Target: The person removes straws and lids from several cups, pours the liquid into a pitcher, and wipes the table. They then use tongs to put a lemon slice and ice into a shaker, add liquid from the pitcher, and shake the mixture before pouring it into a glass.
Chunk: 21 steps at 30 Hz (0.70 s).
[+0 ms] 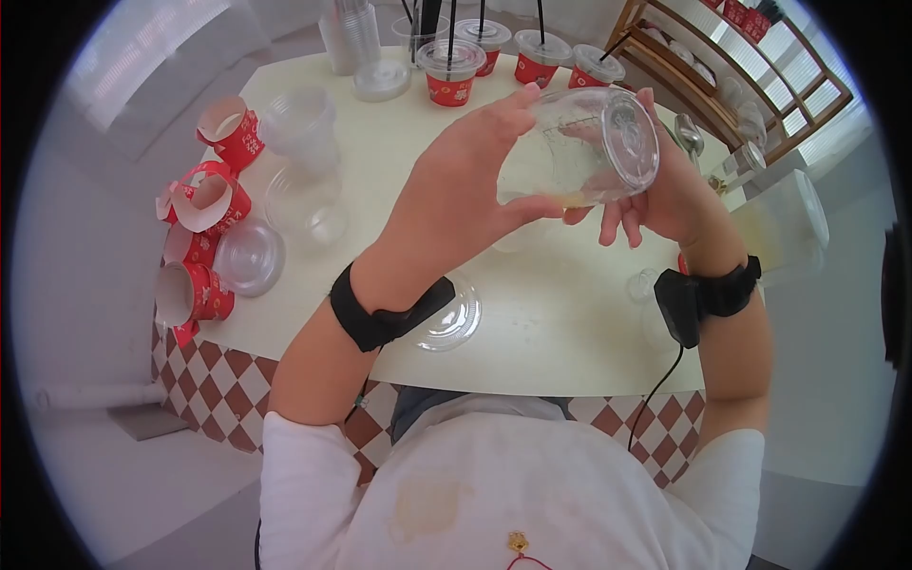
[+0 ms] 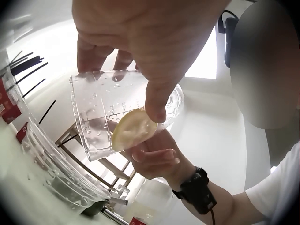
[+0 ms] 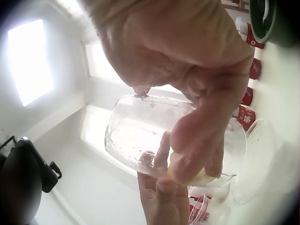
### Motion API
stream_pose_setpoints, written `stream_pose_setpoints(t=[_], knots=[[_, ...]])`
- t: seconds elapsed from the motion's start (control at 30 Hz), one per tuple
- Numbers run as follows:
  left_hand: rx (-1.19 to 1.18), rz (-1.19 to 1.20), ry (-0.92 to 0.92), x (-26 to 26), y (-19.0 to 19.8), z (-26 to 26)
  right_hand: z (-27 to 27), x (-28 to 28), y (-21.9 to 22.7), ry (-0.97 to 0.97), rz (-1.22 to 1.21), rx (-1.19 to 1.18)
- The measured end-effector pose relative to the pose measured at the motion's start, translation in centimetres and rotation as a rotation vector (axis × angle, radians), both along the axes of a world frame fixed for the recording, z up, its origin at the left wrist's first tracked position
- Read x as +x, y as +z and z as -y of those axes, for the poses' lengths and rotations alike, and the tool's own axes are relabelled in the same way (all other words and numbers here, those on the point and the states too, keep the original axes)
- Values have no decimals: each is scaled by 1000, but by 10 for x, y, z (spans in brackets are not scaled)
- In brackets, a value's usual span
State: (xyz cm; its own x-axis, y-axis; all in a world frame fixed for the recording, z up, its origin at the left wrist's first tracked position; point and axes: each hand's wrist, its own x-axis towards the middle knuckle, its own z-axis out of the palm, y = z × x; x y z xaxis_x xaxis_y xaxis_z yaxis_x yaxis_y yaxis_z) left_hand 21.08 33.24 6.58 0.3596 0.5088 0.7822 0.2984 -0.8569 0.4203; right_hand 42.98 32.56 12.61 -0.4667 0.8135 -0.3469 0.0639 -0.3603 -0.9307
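A clear measuring cup (image 1: 565, 142) with printed marks lies tilted on its side above the table, its round base toward the right and its mouth facing away. My left hand (image 1: 465, 171) grips it from the left, thumb along the lower wall and fingers over the top. From the other side my right hand (image 1: 679, 195) holds it, fingers curled underneath. A lemon slice (image 2: 133, 131) shows against the cup's lower wall, beside my left thumb. Water drops cling to the wall. In the left wrist view, clear plastic ware (image 2: 65, 173) stands below the mouth.
Lidded drinks (image 1: 450, 71) in red sleeves with black straws stand at the back. Along the left edge are red cup sleeves (image 1: 198, 290), clear cups (image 1: 302, 119) and lids (image 1: 249, 256). A flat clear lid (image 1: 451, 318) lies near the front; a pitcher (image 1: 784, 223) stands right.
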Motion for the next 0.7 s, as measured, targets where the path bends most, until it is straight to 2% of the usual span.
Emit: stream_pose_setpoints(t=[0.03,0.1,0.13,0.23,0.4,0.5,0.53,0.6,0.7], knots=[[123,-12,-6,1,0,-1,2,2,-2,-6,-37,-39],[219,-147,51,4,5,11,10,7,-5,-19,-108,-117],[266,-213,78,6,6,16,13,12,-9,-2,-112,-105],[353,-210,79,14,-3,20,19,21,-16,40,-94,-57],[323,-252,26,15,-5,29,27,17,-6,31,85,56],[301,-292,-22,17,-2,30,26,13,8,170,207,51],[285,-305,-43,18,-1,29,25,13,7,120,218,45],[240,-233,-32,17,-3,20,23,15,7,14,240,37],[45,-16,-28,16,-4,8,24,9,21,-10,63,226]])
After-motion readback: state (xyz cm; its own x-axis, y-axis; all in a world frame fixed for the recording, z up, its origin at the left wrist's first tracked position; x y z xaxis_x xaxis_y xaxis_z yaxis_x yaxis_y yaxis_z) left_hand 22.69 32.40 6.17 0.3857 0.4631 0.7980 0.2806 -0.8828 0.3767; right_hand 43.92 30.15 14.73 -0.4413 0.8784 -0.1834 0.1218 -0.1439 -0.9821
